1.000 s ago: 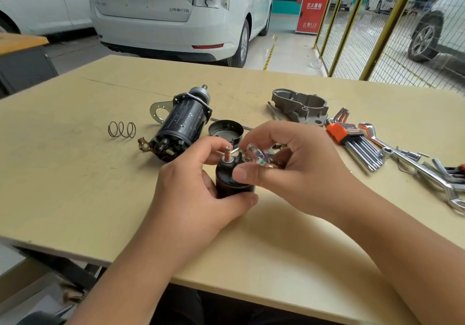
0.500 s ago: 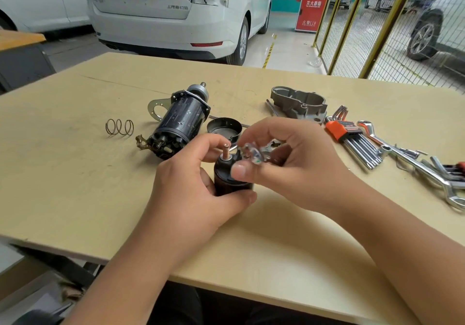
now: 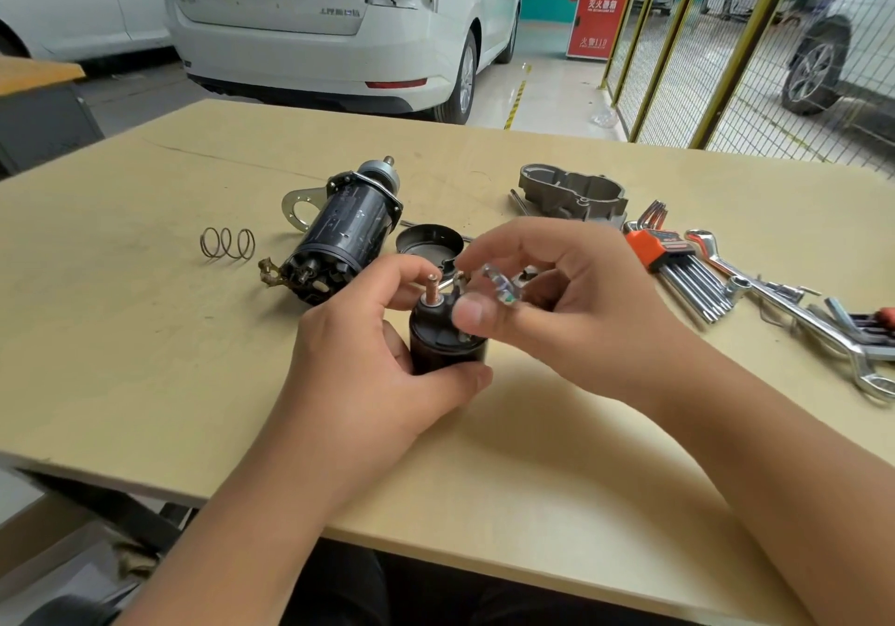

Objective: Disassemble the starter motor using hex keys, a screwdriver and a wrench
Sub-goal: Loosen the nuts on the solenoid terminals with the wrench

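**A:** So here's where we are. We've got the solenoid standing upright on the workbench, just below the middle of the frame. Our left hand is wrapped round it, thumb across the near side and fingers curled behind, with the index fingertip up by the copper terminal stud that sticks out of the top.

**B:** And the right hand?

**A:** Our right hand is just right of center, thumb and fingers pinched on the clear handle of the small screwdriver, right above the solenoid's top. The handle is blurry, and we can't tell where the tip sits since the fingers hide it.

**B:** Where's the rest of the starter?

**A:** The motor body lies on its side up and left of the hands, brush end toward us, with a metal bracket at its far side. A black end cap sits open side up just right of it, behind our fingers. The coil spring lies well apart at the left. The grey aluminium nose housing is in the upper middle right. The hex key set in its orange holder is just below it, and the wrenches trail off toward the right edge. White cars are parked behind the bench.
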Motion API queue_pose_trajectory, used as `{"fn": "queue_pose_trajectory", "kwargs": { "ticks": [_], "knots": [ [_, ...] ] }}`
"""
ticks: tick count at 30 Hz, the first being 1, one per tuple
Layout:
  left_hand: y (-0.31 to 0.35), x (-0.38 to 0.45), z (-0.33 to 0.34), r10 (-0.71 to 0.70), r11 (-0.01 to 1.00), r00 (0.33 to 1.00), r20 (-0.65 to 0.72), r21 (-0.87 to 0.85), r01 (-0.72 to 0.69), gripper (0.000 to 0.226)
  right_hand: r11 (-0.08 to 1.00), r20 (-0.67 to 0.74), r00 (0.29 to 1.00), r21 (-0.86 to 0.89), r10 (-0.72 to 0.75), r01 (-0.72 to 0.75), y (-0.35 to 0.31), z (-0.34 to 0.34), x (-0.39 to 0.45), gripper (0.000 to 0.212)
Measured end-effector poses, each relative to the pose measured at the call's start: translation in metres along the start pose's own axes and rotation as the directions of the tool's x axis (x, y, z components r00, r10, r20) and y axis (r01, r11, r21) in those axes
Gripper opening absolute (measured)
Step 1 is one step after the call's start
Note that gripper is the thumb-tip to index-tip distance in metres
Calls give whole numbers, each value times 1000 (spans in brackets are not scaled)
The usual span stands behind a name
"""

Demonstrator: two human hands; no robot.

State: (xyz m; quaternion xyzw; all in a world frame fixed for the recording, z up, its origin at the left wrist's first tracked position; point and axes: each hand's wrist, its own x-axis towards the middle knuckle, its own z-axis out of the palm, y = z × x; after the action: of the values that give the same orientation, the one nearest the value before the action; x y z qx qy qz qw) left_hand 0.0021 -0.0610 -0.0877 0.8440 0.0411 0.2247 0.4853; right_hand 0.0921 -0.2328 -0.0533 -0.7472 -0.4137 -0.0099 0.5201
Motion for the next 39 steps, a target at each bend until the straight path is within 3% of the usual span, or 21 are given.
{"fn": "queue_pose_trajectory", "kwargs": {
  "ticks": [3,13,19,29,34,39],
  "knots": [
    [0,0,0,5,1000,1000,2,4,-5,63,995,-52,999,-99,1,-6,-1,6,2,27],
    [-1,0,0,-4,1000,1000,1,-1,4,65,1000,13,1000,-3,-12,12,-3,-5,-3,19],
    [0,-1,0,1,1000,1000,-3,-1,-1,66,990,-110,994,-141,-13,-3,-4,8,-1,32],
    [1,-1,0,-11,1000,1000,-2,10,11,65,999,-22,999,-28,-31,31,-5,-3,-3,24],
    [2,-1,0,-3,1000,1000,-4,11,3,64,991,-89,996,-134,-3,-9,-4,4,-1,33],
    [1,-1,-1,-3,1000,1000,2,10,3,65,995,-24,998,-92,-50,48,-7,-3,-4,26]
  ]
}}
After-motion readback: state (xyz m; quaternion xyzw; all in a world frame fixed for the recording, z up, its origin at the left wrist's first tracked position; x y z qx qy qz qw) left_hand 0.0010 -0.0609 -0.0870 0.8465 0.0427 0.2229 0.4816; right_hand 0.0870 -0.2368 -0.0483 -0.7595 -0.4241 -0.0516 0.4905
